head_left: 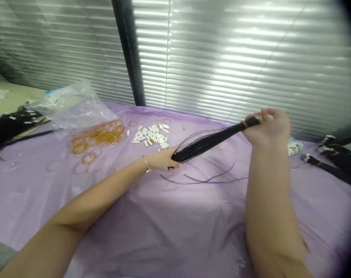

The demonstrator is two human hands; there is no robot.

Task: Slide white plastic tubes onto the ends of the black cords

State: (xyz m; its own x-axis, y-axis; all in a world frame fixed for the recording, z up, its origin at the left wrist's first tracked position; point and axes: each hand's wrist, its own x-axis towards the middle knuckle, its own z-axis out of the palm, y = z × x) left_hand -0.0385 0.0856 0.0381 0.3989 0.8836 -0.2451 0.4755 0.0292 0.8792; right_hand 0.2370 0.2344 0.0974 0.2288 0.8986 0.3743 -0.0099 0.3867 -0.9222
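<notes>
A bundle of thin black wires stretches between my two hands above the purple-covered table. My left hand is closed round its near left end, where a bit of shiny metal shows below the fingers. At the raised far end, my right hand grips the bundle close to its silvery tips. A tan rubber band circles the wires just short of that hand. Some strands bow out loosely above the rest. Beneath the bundle, a few loose black wires lie on the sheet.
Tan rubber bands lie heaped at left, beside a pile of small white pieces. Behind them rests a clear plastic bag. More black bundles lie at far left and right. Blinds stand along the back.
</notes>
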